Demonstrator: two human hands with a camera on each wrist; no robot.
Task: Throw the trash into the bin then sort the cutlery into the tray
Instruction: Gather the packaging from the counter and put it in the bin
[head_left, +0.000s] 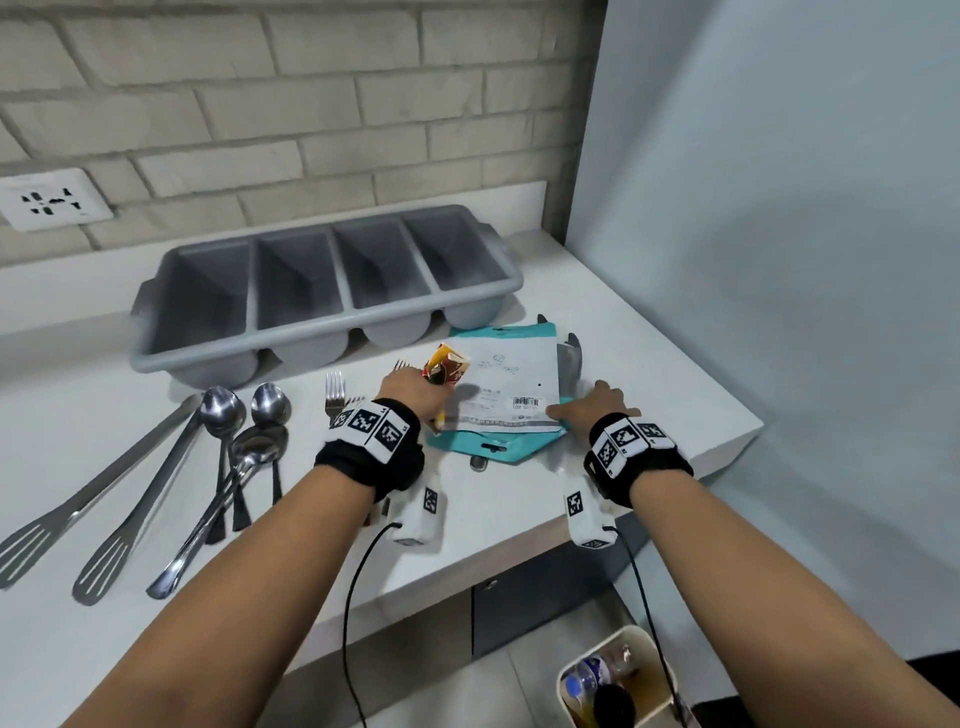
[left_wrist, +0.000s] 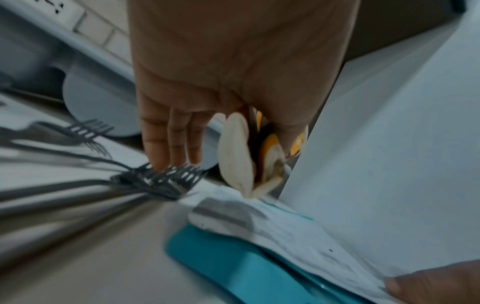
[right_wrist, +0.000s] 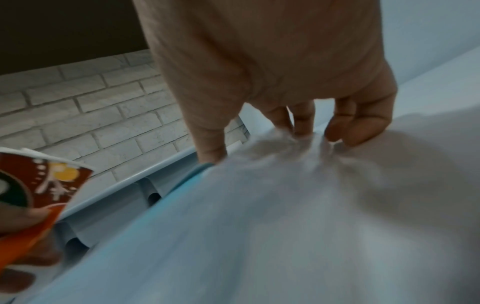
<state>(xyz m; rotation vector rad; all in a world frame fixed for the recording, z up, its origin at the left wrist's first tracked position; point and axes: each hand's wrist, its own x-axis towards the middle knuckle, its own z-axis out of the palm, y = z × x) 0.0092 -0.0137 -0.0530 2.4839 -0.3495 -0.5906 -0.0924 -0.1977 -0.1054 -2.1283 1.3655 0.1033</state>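
leftmost, the spoons (head_left: 244, 441) and slotted spatulas (head_left: 98, 488) lie with handles toward the counter's near edge, just before the grey four-compartment tray (head_left: 322, 283). beside the forks (head_left: 335, 389), the left hand (head_left: 415, 392) pinches a red-orange snack wrapper (head_left: 447, 364), its end tilted up. right of it, the right hand (head_left: 597, 408) pinches the near right corner of a flat white packet (head_left: 511, 382) lying on teal packaging (head_left: 493, 447).
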